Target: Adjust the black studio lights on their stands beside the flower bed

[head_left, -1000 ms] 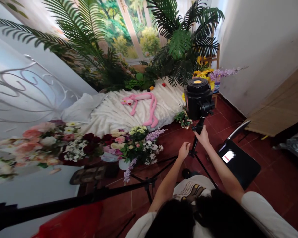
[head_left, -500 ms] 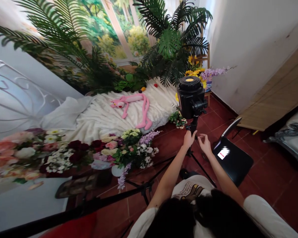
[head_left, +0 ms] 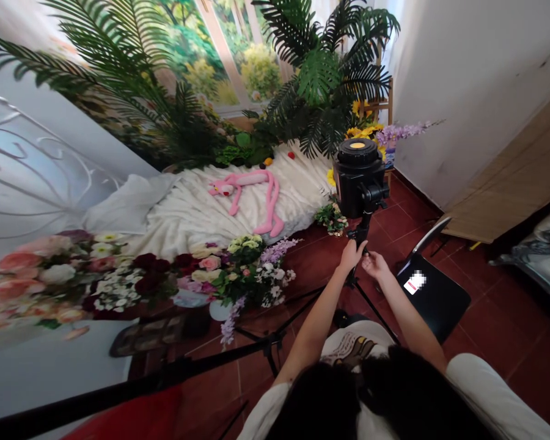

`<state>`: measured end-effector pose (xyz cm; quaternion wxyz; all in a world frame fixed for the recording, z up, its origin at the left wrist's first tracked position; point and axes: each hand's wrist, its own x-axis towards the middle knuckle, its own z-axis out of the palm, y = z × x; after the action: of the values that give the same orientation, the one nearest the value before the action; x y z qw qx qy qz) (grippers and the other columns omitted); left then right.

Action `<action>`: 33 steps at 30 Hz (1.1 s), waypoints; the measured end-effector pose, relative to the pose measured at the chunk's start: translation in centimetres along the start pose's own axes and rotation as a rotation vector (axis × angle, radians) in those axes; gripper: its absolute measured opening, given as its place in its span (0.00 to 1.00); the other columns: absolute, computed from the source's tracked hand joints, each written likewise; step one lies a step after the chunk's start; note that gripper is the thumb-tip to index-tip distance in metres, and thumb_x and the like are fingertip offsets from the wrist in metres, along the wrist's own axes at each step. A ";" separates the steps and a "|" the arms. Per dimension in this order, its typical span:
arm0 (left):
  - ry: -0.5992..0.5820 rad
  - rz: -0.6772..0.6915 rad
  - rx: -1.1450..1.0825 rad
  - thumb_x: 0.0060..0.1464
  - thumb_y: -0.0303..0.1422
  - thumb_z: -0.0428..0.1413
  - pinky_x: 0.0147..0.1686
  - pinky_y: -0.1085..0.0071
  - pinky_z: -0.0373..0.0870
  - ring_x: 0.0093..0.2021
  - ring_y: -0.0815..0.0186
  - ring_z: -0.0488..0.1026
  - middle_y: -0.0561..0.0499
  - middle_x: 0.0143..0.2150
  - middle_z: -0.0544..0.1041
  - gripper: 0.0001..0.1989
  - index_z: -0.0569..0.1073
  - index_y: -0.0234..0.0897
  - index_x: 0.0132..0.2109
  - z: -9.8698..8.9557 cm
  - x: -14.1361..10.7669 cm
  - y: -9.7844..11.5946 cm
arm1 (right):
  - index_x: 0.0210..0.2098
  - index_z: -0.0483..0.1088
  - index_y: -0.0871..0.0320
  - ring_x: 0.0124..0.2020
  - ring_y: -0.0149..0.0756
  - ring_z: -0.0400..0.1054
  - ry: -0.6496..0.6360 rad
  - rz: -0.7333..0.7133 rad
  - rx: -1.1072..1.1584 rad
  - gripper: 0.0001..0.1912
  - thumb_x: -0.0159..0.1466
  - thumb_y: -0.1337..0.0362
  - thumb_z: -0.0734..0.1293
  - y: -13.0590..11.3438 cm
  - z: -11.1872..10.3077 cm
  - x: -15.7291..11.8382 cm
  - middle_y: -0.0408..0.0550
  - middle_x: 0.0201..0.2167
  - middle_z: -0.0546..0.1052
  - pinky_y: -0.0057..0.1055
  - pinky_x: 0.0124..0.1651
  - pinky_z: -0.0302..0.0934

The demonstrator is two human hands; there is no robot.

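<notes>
Right now, taking the two hands as the hub of my dial, I have the studio light (head_left: pixel 358 180) straight up at twelve o'clock, its round top upward, mounted on a black light stand (head_left: pixel 372 304) with legs spread over the red tiles. My view shows the left hand (head_left: pixel 349 255) closed around the stand's pole just below the light's mount, thumb toward the top, the other fingers mostly hidden from me. The right hand (head_left: pixel 376 267) is just beside it at three o'clock, fingers curled in close to the pole; I cannot tell whether they pinch anything.

At four o'clock I see a black chair (head_left: pixel 444 308) with a white item (head_left: pixel 411 286) on its seat, partly pixelated. A pink plush toy (head_left: pixel 256 178) lies at ten o'clock on a creamy, rumpled blanket (head_left: pixel 187 211). At nine I get a row of mixed flowers (head_left: pixel 211 263), while a palm-like plant (head_left: pixel 321 73) spreads between eleven and twelve. Down at eight, a black pole (head_left: pixel 119 391) cuts across my view, with something red (head_left: pixel 128 415) below it.
</notes>
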<state>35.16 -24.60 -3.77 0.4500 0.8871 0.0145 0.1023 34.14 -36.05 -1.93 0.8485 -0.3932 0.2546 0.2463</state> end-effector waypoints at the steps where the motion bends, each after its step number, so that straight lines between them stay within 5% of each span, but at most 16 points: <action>1: -0.001 0.001 -0.013 0.58 0.51 0.43 0.38 0.68 0.68 0.35 0.64 0.71 0.47 0.34 0.72 0.23 0.68 0.35 0.37 0.0 0.0 0.0 | 0.26 0.61 0.56 0.14 0.27 0.63 -0.011 0.047 0.072 0.10 0.61 0.73 0.56 -0.1 0.1 -0.1 0.39 0.13 0.68 0.22 0.21 0.62; 5: -0.018 -0.016 -0.094 0.58 0.49 0.45 0.40 0.66 0.69 0.37 0.63 0.72 0.46 0.36 0.73 0.20 0.68 0.35 0.39 0.0 0.0 0.2 | 0.29 0.64 0.57 0.18 0.26 0.68 -0.025 0.098 0.196 0.11 0.63 0.72 0.54 0.5 -0.3 -0.6 0.42 0.18 0.74 0.21 0.23 0.64; 9: 0.024 -0.015 -0.265 0.57 0.43 0.50 0.46 0.65 0.69 0.44 0.64 0.73 0.45 0.44 0.75 0.17 0.68 0.36 0.46 -0.8 -0.5 0.5 | 0.31 0.65 0.58 0.22 0.27 0.72 -0.093 0.227 0.067 0.11 0.64 0.69 0.54 2.1 -0.9 -1.1 0.43 0.21 0.76 0.22 0.25 0.65; 15: 0.083 -0.057 -0.467 0.59 0.39 0.47 0.44 0.69 0.71 0.41 0.68 0.75 0.47 0.42 0.77 0.14 0.72 0.36 0.42 -5.1 -3.1 -1.4 | 0.35 0.67 0.57 0.31 0.28 0.75 -0.197 0.286 -0.097 0.09 0.65 0.67 0.56 3.4 1.3 -1.2 0.46 0.30 0.79 0.23 0.32 0.68; 20: 0.326 -0.183 -0.460 0.58 0.41 0.47 0.36 0.71 0.71 0.33 0.69 0.75 0.49 0.33 0.77 0.15 0.72 0.35 0.40 -10.0 -5.8 -5.2 | 0.36 0.68 0.58 0.33 0.30 0.75 -0.365 0.367 -0.286 0.11 0.66 0.67 0.55 5.0 6.0 -1.1 0.49 0.33 0.80 0.26 0.35 0.69; 24: 0.554 -0.267 -0.419 0.58 0.41 0.47 0.34 0.73 0.70 0.30 0.71 0.74 0.50 0.31 0.76 0.15 0.72 0.34 0.40 -14.3 -9.0 -8.1 | 0.36 0.68 0.58 0.33 0.30 0.75 -0.476 0.499 -0.465 0.11 0.66 0.66 0.55 8.8 10.3 -1.3 0.49 0.33 0.80 0.26 0.37 0.69; 33: 1.077 -0.522 -0.237 0.58 0.42 0.47 0.33 0.74 0.69 0.29 0.70 0.73 0.51 0.30 0.77 0.16 0.73 0.36 0.41 -22.3 -22.5 -11.8 | 0.36 0.68 0.59 0.31 0.29 0.75 -0.761 0.798 -0.817 0.08 0.65 0.67 0.57 21.1 17.6 -3.9 0.49 0.31 0.79 0.26 0.38 0.69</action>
<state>9.56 -2.54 -4.18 0.4854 0.6218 0.4454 0.4236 22.34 -10.98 -1.04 0.5070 -0.4439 -0.0493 0.7372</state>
